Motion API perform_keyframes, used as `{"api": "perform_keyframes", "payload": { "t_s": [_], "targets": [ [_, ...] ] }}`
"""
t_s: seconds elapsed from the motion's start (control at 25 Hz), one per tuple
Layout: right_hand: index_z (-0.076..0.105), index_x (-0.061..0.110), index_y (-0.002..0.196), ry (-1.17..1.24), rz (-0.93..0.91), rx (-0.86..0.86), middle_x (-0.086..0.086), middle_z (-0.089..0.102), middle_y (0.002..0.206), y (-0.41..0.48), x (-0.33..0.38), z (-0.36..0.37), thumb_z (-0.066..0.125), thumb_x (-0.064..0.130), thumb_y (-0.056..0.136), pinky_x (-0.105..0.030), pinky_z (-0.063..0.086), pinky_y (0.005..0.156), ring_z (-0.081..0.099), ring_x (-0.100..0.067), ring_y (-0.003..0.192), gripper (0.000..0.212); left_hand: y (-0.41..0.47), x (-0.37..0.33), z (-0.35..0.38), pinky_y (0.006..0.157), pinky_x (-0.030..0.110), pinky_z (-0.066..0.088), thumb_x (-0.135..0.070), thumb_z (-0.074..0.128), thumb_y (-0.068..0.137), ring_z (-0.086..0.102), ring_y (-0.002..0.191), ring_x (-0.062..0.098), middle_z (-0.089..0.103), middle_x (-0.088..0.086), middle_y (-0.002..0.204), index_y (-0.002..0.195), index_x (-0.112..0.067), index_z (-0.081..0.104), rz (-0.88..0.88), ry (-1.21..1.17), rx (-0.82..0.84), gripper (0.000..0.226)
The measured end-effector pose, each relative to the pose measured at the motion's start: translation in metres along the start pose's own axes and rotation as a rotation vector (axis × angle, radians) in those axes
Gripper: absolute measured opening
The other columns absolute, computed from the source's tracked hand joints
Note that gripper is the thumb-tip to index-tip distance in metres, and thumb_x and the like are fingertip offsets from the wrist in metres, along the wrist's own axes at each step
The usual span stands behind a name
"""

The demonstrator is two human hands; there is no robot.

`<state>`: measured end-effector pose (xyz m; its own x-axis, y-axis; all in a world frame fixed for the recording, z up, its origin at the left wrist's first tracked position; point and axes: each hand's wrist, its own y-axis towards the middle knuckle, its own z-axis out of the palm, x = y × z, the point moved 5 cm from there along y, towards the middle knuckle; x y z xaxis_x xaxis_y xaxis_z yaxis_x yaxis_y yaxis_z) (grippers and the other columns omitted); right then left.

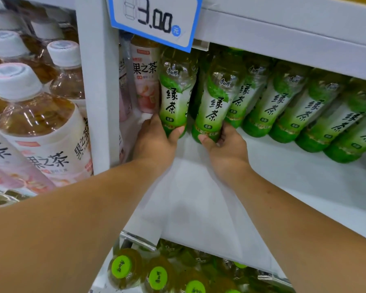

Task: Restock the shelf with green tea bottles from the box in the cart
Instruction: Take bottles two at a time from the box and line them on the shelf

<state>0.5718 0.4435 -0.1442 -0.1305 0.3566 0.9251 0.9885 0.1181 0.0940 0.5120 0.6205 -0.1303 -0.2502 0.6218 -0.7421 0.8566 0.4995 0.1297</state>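
Left hand point(154, 142) and right hand point(224, 144) each around a green tea bottle point(173, 96) base on white shelf point(283, 166)

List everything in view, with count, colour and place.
Held green tea bottles: two, green labels, shelf's left end, one in the left hand, one in the right.
Shelved green tea bottles: at least five, green, in a row to the right.
Shelf: one, white, bare in front of the row.
Fruit tea bottles: several, white caps, amber tea, left bay; one more behind the upright.
Price tag: one, blue-edged white, reads 3.00, top.
Green-capped bottles: several, shelf below.
Left hand: grips its bottle's base.
Right hand: grips its bottle's base.
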Motion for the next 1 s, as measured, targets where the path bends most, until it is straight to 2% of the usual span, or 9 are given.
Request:
{"api": "perform_keyframes", "payload": {
  "t_s": [0.08,0.16,0.28,0.4,0.56,0.68,0.8,0.96,1.0],
  "targets": [
    [0.057,0.037,0.126,-0.052,-0.030,-0.018,0.024,0.067,0.103,-0.003,0.002,0.000,0.074,0.036,0.082,-0.024,0.050,0.089,0.063,0.006,0.097,0.047,-0.001,0.000,-0.002,0.096,0.037,0.045,-0.050,0.062,0.092,0.055,0.119,0.031,0.062,0.010,0.127,0.132,-0.013,0.049,-0.035,-0.045,-0.040,0.056],
    [0.055,0.041,0.126,-0.091,-0.043,-0.023,0.033,0.062,0.095,-0.006,0.004,0.000,0.072,0.040,0.084,-0.014,0.044,0.078,0.057,0.021,0.086,0.045,-0.001,0.000,-0.003,0.096,0.037,0.047,-0.050,0.062,0.092,0.057,0.118,0.029,0.063,0.007,0.128,0.133,-0.016,0.049,-0.058,-0.091,-0.043,0.055],
    [0.053,0.042,0.128,-0.123,-0.046,-0.010,0.034,0.059,0.093,-0.008,0.007,0.000,0.069,0.040,0.087,-0.007,0.037,0.069,0.051,0.028,0.080,0.044,0.002,0.001,0.000,0.099,0.042,0.047,-0.055,0.058,0.092,0.056,0.121,0.029,0.063,0.002,0.130,0.137,-0.025,0.047,-0.059,-0.060,-0.012,0.054],
    [0.051,0.041,0.132,-0.163,-0.076,0.009,0.023,0.063,0.104,-0.008,0.009,0.002,0.066,0.043,0.089,-0.012,0.040,0.073,0.055,0.019,0.084,0.046,0.004,0.001,0.001,0.098,0.047,0.048,-0.062,0.051,0.091,0.055,0.120,0.031,0.061,0.000,0.130,0.138,-0.036,0.043,-0.101,0.003,0.018,0.054],
    [0.047,0.040,0.136,-0.235,-0.069,0.022,0.006,0.064,0.117,-0.007,0.007,0.005,0.061,0.054,0.087,-0.035,0.049,0.093,0.058,-0.010,0.103,0.053,0.004,-0.002,0.002,0.097,0.049,0.046,-0.067,0.046,0.090,0.051,0.122,0.031,0.054,0.001,0.130,0.140,-0.038,0.038,-0.112,0.063,0.022,0.058],
    [0.045,0.038,0.139,-0.247,-0.062,0.028,0.004,0.063,0.119,-0.007,0.007,0.004,0.059,0.057,0.087,-0.041,0.049,0.096,0.058,-0.014,0.107,0.057,0.003,-0.002,0.003,0.100,0.050,0.046,-0.067,0.048,0.089,0.051,0.124,0.030,0.053,0.000,0.134,0.142,-0.035,0.039,-0.124,0.034,0.030,0.063],
    [0.043,0.039,0.140,-0.275,-0.048,0.032,0.005,0.062,0.121,-0.009,0.008,0.005,0.056,0.060,0.086,-0.041,0.048,0.097,0.056,-0.015,0.111,0.059,0.002,0.001,0.001,0.100,0.047,0.047,-0.066,0.052,0.087,0.053,0.123,0.029,0.056,-0.002,0.135,0.138,-0.034,0.046,-0.147,-0.019,0.012,0.060],
    [0.046,0.036,0.137,-0.275,0.004,0.034,0.014,0.060,0.117,-0.012,0.016,0.002,0.060,0.054,0.088,-0.027,0.042,0.087,0.054,-0.004,0.096,0.054,-0.007,-0.001,-0.004,0.100,0.041,0.047,-0.056,0.053,0.092,0.055,0.122,0.027,0.058,-0.002,0.136,0.138,-0.032,0.047,-0.117,-0.082,0.000,0.053],
    [0.048,0.034,0.136,-0.216,0.042,0.047,0.016,0.061,0.116,-0.014,0.019,0.000,0.062,0.050,0.089,-0.026,0.042,0.088,0.056,-0.004,0.099,0.051,-0.011,-0.002,-0.006,0.098,0.038,0.046,-0.049,0.053,0.094,0.055,0.122,0.028,0.059,0.000,0.136,0.138,-0.028,0.048,-0.098,-0.083,-0.008,0.049]
  ]
}}
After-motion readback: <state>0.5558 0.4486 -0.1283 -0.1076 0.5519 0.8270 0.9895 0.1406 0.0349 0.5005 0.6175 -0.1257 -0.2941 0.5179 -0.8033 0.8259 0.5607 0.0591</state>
